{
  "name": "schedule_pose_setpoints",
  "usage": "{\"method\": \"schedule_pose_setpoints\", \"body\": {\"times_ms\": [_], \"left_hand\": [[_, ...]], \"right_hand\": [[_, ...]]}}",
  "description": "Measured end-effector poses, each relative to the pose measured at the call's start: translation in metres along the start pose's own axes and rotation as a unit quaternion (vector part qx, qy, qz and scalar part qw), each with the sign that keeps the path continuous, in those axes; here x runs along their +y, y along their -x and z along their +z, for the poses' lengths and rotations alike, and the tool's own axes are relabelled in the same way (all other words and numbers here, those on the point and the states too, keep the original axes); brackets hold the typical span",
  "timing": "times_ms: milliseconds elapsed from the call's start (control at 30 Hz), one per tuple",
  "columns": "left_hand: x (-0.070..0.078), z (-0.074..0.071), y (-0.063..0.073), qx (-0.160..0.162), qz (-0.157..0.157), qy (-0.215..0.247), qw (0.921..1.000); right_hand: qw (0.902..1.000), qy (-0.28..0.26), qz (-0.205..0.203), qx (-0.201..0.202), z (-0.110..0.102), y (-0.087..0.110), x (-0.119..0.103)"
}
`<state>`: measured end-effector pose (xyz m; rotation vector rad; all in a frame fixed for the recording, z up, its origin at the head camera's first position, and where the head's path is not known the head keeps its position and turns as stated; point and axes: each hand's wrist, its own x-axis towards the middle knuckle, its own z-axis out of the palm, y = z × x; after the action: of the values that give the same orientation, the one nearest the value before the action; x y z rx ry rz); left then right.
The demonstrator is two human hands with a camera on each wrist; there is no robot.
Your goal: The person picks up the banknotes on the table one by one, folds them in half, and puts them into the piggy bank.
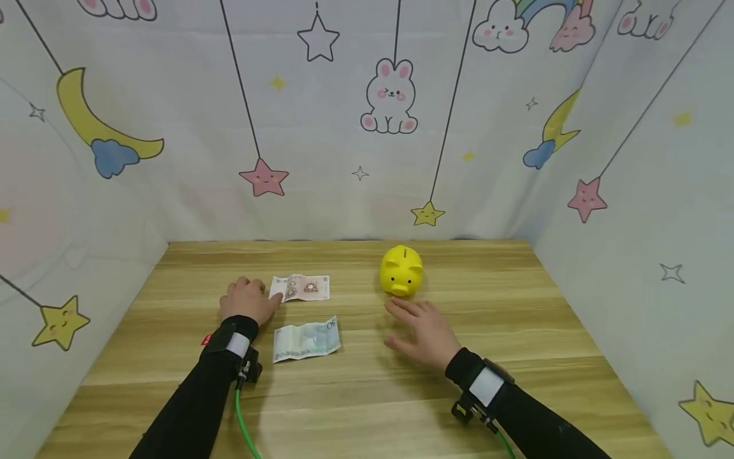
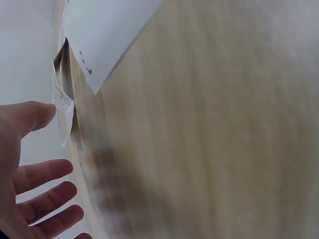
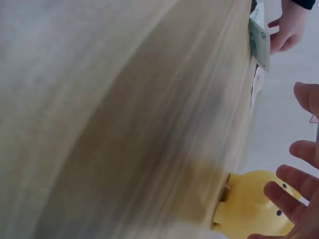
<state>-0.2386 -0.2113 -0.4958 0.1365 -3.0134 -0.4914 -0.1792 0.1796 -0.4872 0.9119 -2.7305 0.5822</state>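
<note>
Two creased banknotes lie on the wooden table. The farther one (image 1: 312, 288) is pinkish-brown, and the nearer one (image 1: 312, 339) is pale blue-green with a 50 in its corner. My left hand (image 1: 248, 299) is just left of the pinkish note, thumb tip at its left end. In the left wrist view, its fingers (image 2: 47, 174) are spread and loosely bent, holding nothing. A yellow piggy bank (image 1: 401, 273) with a slot on top faces me at the back. My right hand (image 1: 427, 335) hovers empty just in front of it, fingers apart and lightly bent.
White cloth walls (image 1: 332, 146) printed with stars, moons and rabbits enclose the table (image 1: 367, 408) at the back and sides. A small red tag (image 1: 206, 340) shows beside my left wrist. Green cables (image 1: 243, 421) trail from the wrist cameras.
</note>
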Motion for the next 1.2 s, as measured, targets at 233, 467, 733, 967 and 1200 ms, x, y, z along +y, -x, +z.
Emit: {"method": "schedule_pose_setpoints", "body": {"times_ms": [233,467,733,967,1200], "left_hand": [[0.005,-0.002,0.001,0.007,-0.008,0.001,0.9999],[0.004,0.005,-0.002,0.023,-0.024,0.006,0.9994],[0.004,0.009,-0.005,0.027,-0.024,0.046,0.9983],[0.010,0.003,-0.006,0.043,-0.025,0.126,0.9907],[0.029,-0.010,-0.009,0.091,0.030,0.189,0.9774]], "right_hand": [[0.9990,0.026,0.019,-0.031,0.003,0.012,0.002],[0.9988,0.026,0.026,-0.032,0.003,0.016,0.002],[0.9985,0.023,0.031,-0.039,0.002,0.015,0.002],[0.9983,0.009,0.042,-0.039,-0.002,0.015,0.002],[0.9977,-0.039,0.049,-0.027,-0.010,0.008,-0.002]]}}
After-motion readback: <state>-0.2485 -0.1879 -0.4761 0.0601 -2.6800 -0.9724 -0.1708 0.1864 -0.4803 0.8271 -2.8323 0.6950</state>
